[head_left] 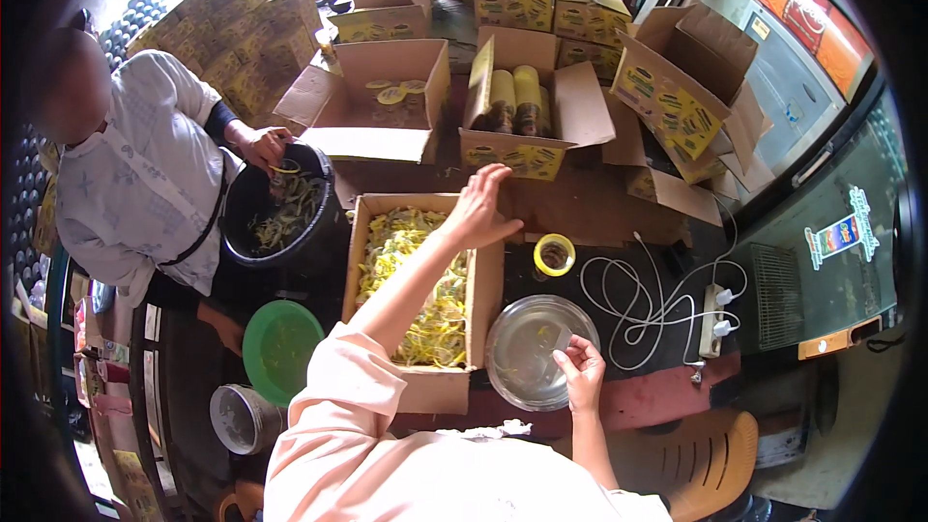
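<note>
My left hand [480,211] reaches forward over the far right edge of an open carton [488,304], fingers apart and nothing in them. That carton is full of yellow and clear plastic scraps [416,275]. Near me, my right hand [582,372] is closed in a pinch above a round clear container [512,391]. A small pale, see-through strip [564,337] shows at its fingertips; its kind is unclear. A few thin yellowish bits show in the container. Just beyond it stands a small round tub with a yellow rim [554,256], with brown contents.
An open carton of yellow-and-brown cylinders [527,101] stands ahead, beside another carton [387,140] with round yellow pieces. White cables [643,314] lead to a power strip [715,319]. At left a person [155,164] reaches into a black bucket [324,222], near a green basin [253,353].
</note>
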Motion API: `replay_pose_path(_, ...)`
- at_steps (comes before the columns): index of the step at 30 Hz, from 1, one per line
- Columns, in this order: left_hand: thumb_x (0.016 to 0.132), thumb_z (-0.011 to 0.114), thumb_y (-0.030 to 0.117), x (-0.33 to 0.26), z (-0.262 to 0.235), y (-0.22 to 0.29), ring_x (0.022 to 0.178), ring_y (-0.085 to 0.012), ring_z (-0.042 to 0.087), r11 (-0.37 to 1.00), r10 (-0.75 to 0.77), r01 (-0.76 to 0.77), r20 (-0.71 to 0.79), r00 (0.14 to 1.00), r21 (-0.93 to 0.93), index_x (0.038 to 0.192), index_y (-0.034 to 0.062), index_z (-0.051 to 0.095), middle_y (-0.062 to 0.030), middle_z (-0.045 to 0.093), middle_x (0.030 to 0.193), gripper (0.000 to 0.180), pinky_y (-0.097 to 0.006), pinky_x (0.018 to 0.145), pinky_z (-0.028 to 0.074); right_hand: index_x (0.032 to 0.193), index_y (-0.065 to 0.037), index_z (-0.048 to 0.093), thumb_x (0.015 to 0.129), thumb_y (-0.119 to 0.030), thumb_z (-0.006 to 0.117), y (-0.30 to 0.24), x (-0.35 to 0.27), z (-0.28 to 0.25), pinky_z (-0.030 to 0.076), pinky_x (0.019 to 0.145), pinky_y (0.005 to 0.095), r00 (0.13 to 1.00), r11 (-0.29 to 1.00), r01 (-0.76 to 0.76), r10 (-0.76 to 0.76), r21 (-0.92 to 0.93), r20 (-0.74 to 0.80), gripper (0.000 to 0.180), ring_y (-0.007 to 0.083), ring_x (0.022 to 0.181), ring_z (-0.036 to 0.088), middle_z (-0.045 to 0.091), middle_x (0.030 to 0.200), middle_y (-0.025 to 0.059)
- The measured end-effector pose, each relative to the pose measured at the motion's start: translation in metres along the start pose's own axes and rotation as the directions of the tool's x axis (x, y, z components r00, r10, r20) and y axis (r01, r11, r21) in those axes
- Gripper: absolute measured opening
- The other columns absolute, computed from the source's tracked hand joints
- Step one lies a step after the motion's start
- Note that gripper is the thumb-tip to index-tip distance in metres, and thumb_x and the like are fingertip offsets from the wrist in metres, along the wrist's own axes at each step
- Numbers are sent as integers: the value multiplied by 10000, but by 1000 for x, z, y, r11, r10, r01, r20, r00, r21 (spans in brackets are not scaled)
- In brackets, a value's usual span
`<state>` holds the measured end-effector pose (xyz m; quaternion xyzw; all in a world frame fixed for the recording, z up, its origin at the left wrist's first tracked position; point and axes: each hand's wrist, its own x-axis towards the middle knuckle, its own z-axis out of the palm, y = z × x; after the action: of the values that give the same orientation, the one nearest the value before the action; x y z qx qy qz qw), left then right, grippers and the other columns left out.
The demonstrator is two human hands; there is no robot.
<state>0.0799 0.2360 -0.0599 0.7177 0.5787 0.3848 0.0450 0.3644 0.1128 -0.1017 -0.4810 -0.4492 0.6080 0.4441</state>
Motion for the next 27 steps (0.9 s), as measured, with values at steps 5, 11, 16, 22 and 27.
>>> replay_pose_path(5, 680, 692, 324, -10, -58, -66, 1142, -357, 370, 965, -260, 262, -97, 961, 10, 1232, -1, 294, -203, 375, 1210, 754, -403, 968, 321, 968, -3, 559, 684, 52, 663, 6, 1, 47, 471, 660, 199, 999, 1000, 2, -2, 7, 40, 308, 72, 692, 531, 547, 764, 6)
replay_pose_path(11, 774, 616, 335, 15, -82, -164, 1018, -310, 484, 812, -581, 553, -173, 795, -184, 1100, -37, 415, -197, 488, 1098, 534, -364, 870, 397, 953, 0, 581, 680, 10, 686, 7, 5, 78, 448, 628, 194, 999, 998, 46, -47, -36, -24, 293, 60, 671, 517, 565, 736, 1)
replay_pose_path(16, 735, 630, 317, 51, -77, -230, 1017, -318, 469, 719, -660, 695, -319, 681, -5, 1067, 27, 432, -181, 470, 1069, 483, -395, 871, 395, 955, -7, 580, 688, 19, 669, -10, 23, 83, 451, 640, 204, 988, 991, 90, -101, -101, -112, 283, 72, 688, 538, 592, 763, 16)
replay_pose_path(22, 718, 629, 341, 97, -59, -277, 1104, -257, 421, 630, -660, 696, -235, 714, 346, 1138, 59, 429, -96, 439, 1153, 544, -443, 864, 381, 949, 8, 569, 687, 21, 660, -24, 47, 86, 441, 648, 220, 957, 957, 121, -183, -262, -226, 278, 84, 684, 540, 593, 767, 33)
replay_pose_path(27, 704, 637, 345, 127, -48, -327, 1226, -259, 310, 648, -553, 593, -239, 798, 479, 1227, 57, 390, -105, 365, 1296, 646, -497, 948, 295, 948, 12, 561, 666, 17, 683, -9, 69, 84, 422, 648, 213, 950, 939, 97, -187, -331, -251, 307, 81, 675, 517, 569, 751, 26)
